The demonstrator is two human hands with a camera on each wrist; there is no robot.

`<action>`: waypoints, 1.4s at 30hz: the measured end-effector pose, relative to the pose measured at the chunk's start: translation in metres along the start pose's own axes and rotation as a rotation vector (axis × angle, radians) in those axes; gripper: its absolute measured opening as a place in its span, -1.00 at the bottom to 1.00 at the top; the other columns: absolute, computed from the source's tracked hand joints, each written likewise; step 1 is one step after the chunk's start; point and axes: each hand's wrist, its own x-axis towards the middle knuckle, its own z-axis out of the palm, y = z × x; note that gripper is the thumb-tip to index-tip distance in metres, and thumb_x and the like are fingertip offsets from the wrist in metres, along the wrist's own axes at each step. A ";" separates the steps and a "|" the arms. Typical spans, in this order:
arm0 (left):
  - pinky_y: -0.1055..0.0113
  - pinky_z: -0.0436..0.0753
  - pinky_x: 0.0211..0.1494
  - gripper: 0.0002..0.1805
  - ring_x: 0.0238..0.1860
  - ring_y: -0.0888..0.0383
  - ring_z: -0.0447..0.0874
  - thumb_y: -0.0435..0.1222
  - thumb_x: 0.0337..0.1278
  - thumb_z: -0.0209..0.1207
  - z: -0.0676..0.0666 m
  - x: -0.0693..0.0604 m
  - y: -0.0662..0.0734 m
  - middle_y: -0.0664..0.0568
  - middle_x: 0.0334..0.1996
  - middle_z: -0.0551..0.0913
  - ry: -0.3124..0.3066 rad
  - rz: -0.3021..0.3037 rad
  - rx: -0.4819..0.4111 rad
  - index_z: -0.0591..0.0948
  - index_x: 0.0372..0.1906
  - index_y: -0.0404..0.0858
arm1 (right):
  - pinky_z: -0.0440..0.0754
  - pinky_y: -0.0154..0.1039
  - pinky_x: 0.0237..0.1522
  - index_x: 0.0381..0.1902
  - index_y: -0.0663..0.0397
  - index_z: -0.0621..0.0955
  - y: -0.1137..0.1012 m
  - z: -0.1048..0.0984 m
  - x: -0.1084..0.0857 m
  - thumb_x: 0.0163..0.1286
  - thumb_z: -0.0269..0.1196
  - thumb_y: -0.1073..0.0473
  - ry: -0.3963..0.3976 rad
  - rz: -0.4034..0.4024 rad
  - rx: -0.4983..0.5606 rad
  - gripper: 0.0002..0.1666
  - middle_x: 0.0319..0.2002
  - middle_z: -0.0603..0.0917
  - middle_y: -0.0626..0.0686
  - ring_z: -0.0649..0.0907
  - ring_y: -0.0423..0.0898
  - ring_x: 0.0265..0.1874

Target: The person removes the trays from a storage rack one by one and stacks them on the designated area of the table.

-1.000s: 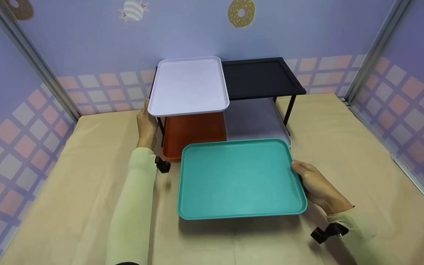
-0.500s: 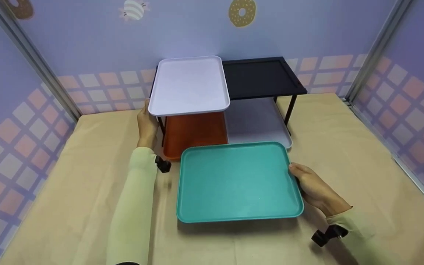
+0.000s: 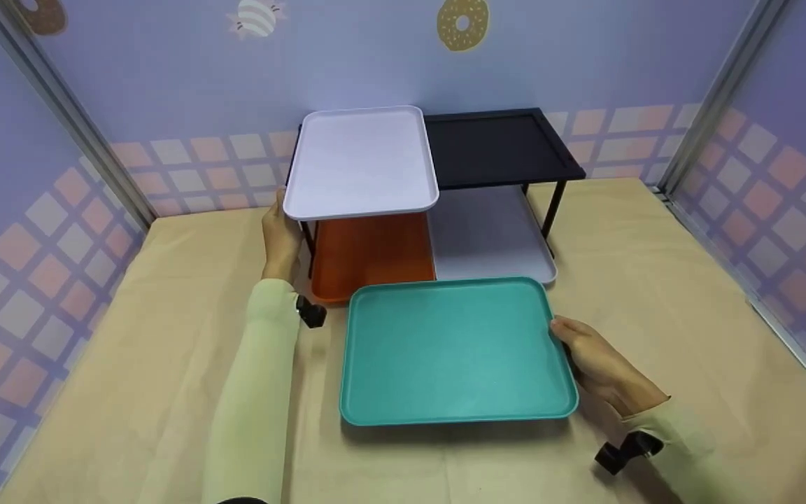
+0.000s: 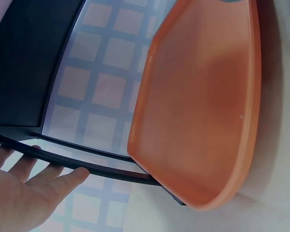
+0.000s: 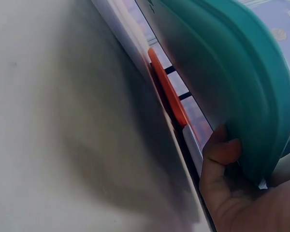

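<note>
- The right grip (image 3: 600,364) is holding the teal tray (image 3: 455,353) by its right edge; the thumb is lying at the rim, and the other fingers are mostly hiding below it in the head view.
- The left grip (image 3: 281,234) is touching a black leg (image 4: 113,174) of the black rack (image 3: 504,148), its fingers extending fairly straight; its thumb is hiding from both views.
- The teal tray is hanging above the surface (image 3: 144,336), in front of the rack, and is casting a shadow. It is covering the front right corner of the orange tray (image 3: 373,252) and a little of the lower white tray (image 3: 490,241).
- These two trays are lying side by side under the rack top; their rear parts are hiding beneath it.
- The upper white tray (image 3: 361,164) is resting on the rack's left half and is hiding that part.
- The upper picture border is cutting off the orange tray in the left wrist view.
- Small dark marks are showing high in the right wrist view; I cannot read them.
- The wall (image 3: 354,56) behind is carrying printed squares and doughnuts; one doughnut at far left is running out of view.
</note>
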 end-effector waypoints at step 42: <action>0.21 0.45 -0.09 -0.31 -0.17 0.14 0.39 0.20 0.59 -0.21 0.000 -0.002 0.003 0.08 -0.09 0.55 -0.017 -0.054 0.007 0.63 0.30 -0.20 | 0.30 0.08 0.44 0.60 0.42 -0.09 0.014 -0.003 0.008 0.73 -0.17 -0.06 0.061 0.023 -0.009 -0.18 0.57 0.02 0.38 0.20 0.20 0.49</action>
